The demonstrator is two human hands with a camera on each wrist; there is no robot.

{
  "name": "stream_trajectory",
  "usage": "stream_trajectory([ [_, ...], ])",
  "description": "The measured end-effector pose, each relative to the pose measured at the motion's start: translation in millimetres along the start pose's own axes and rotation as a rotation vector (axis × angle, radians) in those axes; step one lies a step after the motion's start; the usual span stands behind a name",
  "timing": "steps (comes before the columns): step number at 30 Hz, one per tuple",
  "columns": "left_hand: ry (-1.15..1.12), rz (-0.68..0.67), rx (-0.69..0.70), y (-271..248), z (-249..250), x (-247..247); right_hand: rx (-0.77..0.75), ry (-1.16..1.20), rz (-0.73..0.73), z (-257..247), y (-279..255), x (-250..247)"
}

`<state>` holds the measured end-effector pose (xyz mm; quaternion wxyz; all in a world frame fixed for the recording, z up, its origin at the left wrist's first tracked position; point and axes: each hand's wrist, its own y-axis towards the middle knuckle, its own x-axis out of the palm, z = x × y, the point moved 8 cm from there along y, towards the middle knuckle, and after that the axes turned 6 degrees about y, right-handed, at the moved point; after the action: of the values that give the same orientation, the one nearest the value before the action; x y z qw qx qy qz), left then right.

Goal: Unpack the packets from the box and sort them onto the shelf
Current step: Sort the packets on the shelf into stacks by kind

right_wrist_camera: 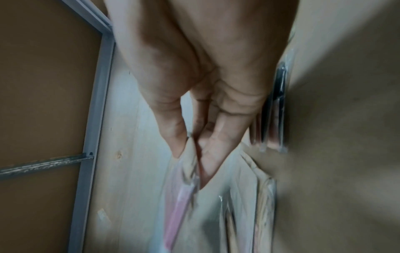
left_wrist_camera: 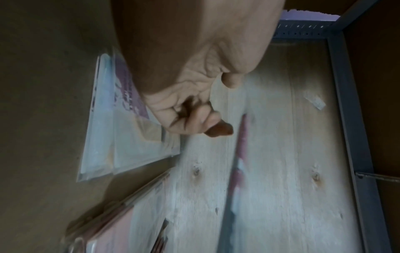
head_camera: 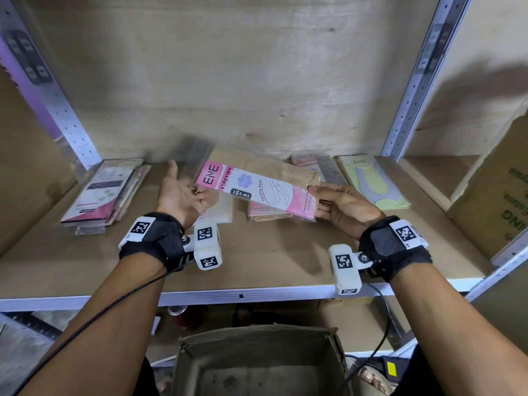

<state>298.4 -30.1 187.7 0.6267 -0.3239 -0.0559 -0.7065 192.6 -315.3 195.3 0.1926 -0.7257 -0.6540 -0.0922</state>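
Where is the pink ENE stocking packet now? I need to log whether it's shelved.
In the head view the pink ENE stocking packet is mid-air above the shelf, between both hands; the right hand pinches its end, above the beige packets.

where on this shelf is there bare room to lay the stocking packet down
The front strip of the shelf board is bare along its metal front edge. A smaller bare patch lies between the left stack and the beige packets. The back row is crowded, from the beige packets across to the green packet. The right hand pinches the pink stocking packet.
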Motion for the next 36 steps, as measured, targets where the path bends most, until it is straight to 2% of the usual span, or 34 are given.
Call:
stream_trajectory([
  [5, 0.040, -0.116, -0.011, 0.8, -4.7, 15.7, 0.026, 0.189, 0.077, 2.3, 5.8, 6.6],
  [10, 0.572, -0.331, -0.035, -14.4, -32.5, 54.7, 0.033, 0.283, 0.112, 9.4, 12.7, 22.6],
  [12, 0.678, -0.387, -0.017, -20.2, -41.9, 65.5, 0.036, 0.278, 0.119, 13.2, 15.0, 28.9],
  [17, 0.630, -0.300, 0.082, -17.1, -39.9, 66.7, 0.018, 0.257, 0.122, 16.9, 21.3, 40.8],
  [21, 0.604, -0.247, 0.077, -13.8, -38.0, 68.3, 0.006, 0.257, 0.126, 18.6, 24.7, 48.6],
  [28, 0.592, -0.232, 0.105, -5.1, -29.4, 67.3, 0.030, 0.228, 0.113, 19.8, 30.0, 53.9],
  [31, 0.632, -0.210, 0.116, -1.2, -23.5, 65.1, 0.041, 0.128, 0.166, 15.1, 30.6, 50.2],
  [36, 0.766, -0.162, 0.131, 2.6, -18.7, 62.9, -0.034, -0.215, 0.279, 0.2, 33.3, 34.7],
])
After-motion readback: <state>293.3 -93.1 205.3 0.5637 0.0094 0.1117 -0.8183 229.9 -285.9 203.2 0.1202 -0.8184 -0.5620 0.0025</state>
